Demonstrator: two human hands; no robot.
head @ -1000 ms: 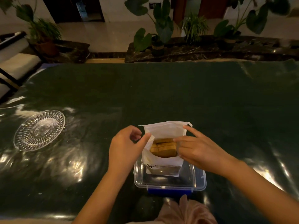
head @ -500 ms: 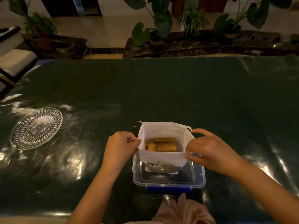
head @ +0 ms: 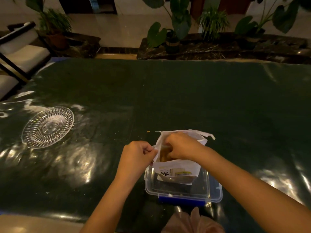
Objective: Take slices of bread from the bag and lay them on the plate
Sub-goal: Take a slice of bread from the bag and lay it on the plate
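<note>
A white bread bag [head: 178, 169] stands upright in a clear plastic box [head: 213, 190] near the table's front edge. Brown bread slices [head: 164, 153] show through the bag's open mouth. My left hand [head: 137, 157] pinches the bag's left rim. My right hand [head: 181, 145] is inside the bag's mouth, fingers curled down onto the bread; whether they grip a slice is hidden. A clear cut-glass plate [head: 48, 126] lies bare on the table far to the left.
The table [head: 185, 98] has a dark green glossy cover. The box has a blue latch [head: 181, 199] at its front. A crumb [head: 148, 131] lies behind the bag. Potted plants [head: 171, 31] stand beyond the far edge, a chair [head: 20, 54] at the left.
My right hand left the bag's right rim and went into the open mouth onto the bread. My left hand kept hold of the left rim.
</note>
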